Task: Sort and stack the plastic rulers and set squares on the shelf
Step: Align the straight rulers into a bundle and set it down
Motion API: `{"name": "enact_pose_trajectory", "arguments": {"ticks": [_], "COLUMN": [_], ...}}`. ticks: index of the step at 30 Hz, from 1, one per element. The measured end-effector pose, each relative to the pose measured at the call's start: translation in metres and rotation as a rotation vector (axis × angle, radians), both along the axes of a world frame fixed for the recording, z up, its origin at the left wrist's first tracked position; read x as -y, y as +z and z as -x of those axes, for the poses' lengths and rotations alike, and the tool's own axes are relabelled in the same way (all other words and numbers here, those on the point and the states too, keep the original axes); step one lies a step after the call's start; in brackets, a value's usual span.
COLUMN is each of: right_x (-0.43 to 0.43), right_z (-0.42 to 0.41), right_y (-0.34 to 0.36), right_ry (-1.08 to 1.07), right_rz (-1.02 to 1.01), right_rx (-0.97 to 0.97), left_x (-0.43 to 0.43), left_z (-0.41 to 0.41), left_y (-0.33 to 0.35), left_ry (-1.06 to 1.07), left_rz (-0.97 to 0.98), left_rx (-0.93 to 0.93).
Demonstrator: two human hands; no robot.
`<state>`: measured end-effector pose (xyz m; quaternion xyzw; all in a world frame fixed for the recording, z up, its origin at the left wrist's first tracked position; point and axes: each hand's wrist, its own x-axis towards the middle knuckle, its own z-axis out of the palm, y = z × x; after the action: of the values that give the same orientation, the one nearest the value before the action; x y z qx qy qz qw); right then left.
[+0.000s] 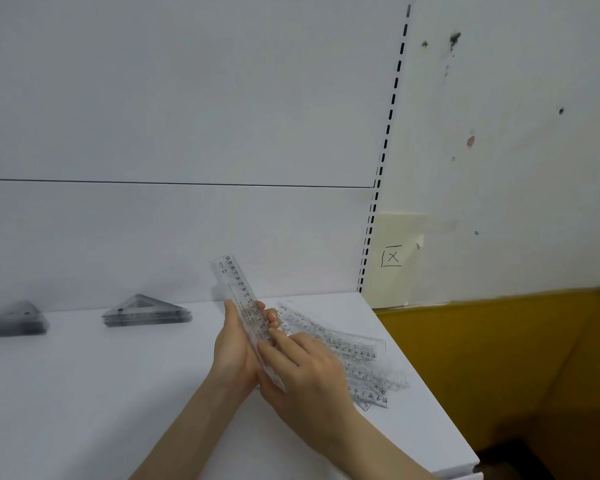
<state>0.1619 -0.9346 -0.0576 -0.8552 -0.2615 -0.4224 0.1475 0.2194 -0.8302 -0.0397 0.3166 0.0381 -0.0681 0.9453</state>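
- Nearest, 2 bare forearms rose from the bottom edge over the flat white shelf board (pixel 84 393), the largest thing in view. Its right edge ran just beside the work and dropped to an ochre-brown surface (pixel 499 358).
- Behind, a white back panel (pixel 153 237) and a slotted white upright (pixel 371 220) closed the rear, so moves probably had to run sideways or toward the person.
- Fanned on the shelf near that right edge lay a loose pile of clear plastic rulers (pixel 354 362), unsorted, its outer ends close to the drop. A careless sweep could likely push some off.
- The right hand (pixel 305 375) laid fairly straight fingers against the face of the held bundle, seemingly pressing the pieces flush. Its thumb was hidden.
- The left hand (pixel 234 351) wrapped around the held bundle from behind, fingertips curling over the far side, apparently as a fixed stop to square against.
- A tidy stack of grey-tinted triangular set squares (pixel 146 311) sat by the back panel, well apart from the hands. A 2nd, blurred stack (pixel 13 320) sat at the far left.
- The held bundle of clear rulers (pixel 238 285) stood tilted above the shelf between the pile and the nearer stack. How many it contained could not be told. The board between the hands and that stack offered room to set it down.
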Motion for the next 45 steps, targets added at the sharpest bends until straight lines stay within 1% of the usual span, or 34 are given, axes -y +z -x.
{"name": "enact_pose_trajectory", "arguments": {"ticks": [4,7,8,10,12,13,15,16,18,20,22,25,27,31,35,37,40,41,42,44,45], "right_x": [0.007,0.018,0.024,0.039,0.061,0.073,0.091,0.095,0.095,0.089,0.08,0.067,0.059,0.043,0.037,0.036,0.036,0.036,0.038,0.051,0.06], "right_z": [0.006,0.011,0.012,0.011,0.006,0.002,-0.011,-0.02,-0.04,-0.061,-0.08,-0.104,-0.115,-0.128,-0.133,-0.133,-0.128,-0.126,-0.123,-0.116,-0.111], "right_y": [0.01,0.019,0.024,0.041,0.063,0.074,0.094,0.101,0.108,0.109,0.109,0.112,0.113,0.102,0.092,0.088,0.082,0.08,0.079,0.077,0.076], "right_ry": [0.109,0.15,0.156,0.182,0.299,0.345,0.388,0.402,0.421,0.444,0.459,0.441,0.385,0.268,0.303,0.29,0.209,0.19,0.183,0.171,0.149], "right_rz": [-0.267,-0.346,-0.402,-0.607,-0.842,-0.929,-1.035,-1.041,-0.962,-0.819,-0.659,-0.495,-0.381,-0.154,-0.06,-0.004,0.15,0.16,0.107,-0.085,-0.12], "right_rx": [-0.198,-0.271,-0.297,-0.433,-0.642,-0.701,-0.733,-0.743,-0.789,-0.849,-0.923,-0.987,-0.948,-0.808,-0.781,-0.775,-0.685,-0.66,-0.651,-0.643,-0.646], "left_x": [-0.005,-0.012,-0.014,-0.015,-0.014,-0.013,-0.012,-0.011,-0.009,-0.006,-0.005,-0.008,-0.009,-0.009,-0.009,-0.008,-0.005,-0.004,-0.003,-0.003,-0.004], "left_z": [-0.005,-0.01,-0.01,-0.011,-0.009,-0.007,-0.001,0.004,0.01,0.014,0.016,0.017,0.018,0.013,0.011,0.01,0.011,0.011,0.01,0.009,0.007], "left_y": [-0.004,-0.006,-0.006,-0.006,-0.004,-0.003,0.001,0.003,0.005,0.006,0.009,0.011,0.013,0.01,0.007,0.006,0.005,0.005,0.005,0.005,0.004], "left_ry": [0.032,0.056,0.063,0.063,0.017,-0.023,-0.144,-0.209,-0.319,-0.423,-0.5,-0.47,-0.446,-0.422,-0.408,-0.394,-0.358,-0.337,-0.311,-0.239,-0.198], "left_rz": [-0.017,-0.019,-0.013,0.011,0.048,0.058,0.052,0.033,-0.055,-0.153,-0.199,-0.331,-0.382,-0.326,-0.269,-0.293,-0.377,-0.382,-0.373,-0.311,-0.268], "left_rx": [-0.051,-0.08,-0.083,-0.099,-0.124,-0.135,-0.126,-0.1,-0.031,0.003,0.002,0.009,0.008,-0.017,-0.016,-0.024,-0.023,-0.017,-0.009,-0.012,-0.022]}}
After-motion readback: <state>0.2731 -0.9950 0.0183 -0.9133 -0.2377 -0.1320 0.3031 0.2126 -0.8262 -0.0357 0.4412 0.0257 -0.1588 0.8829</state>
